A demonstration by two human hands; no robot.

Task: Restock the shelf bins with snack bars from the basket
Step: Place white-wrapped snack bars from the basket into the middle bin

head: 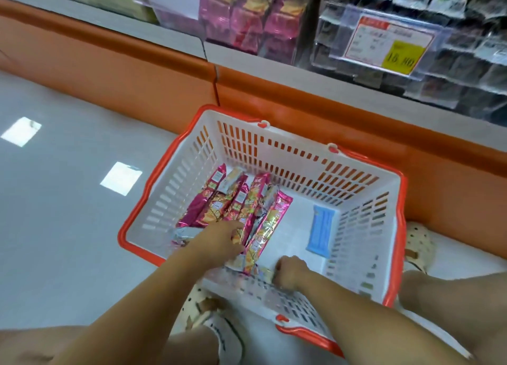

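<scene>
The pink snack bars (216, 202) lie heaped in the left half of the basket (274, 156), with their long axes running from 7 to 1 o'clock. The left hand (219, 239) is nearer, its fingers curling onto the pile's near ends and seemingly pinching one bar. At its 4 o'clock the right hand (290, 272) is curled by the near wall; whether it holds anything, I cannot tell.

Your left hand (219, 239) hides the pink snack bars' (212, 209) near ends; beneath your right hand (290, 272), any grip is unreadable.
</scene>
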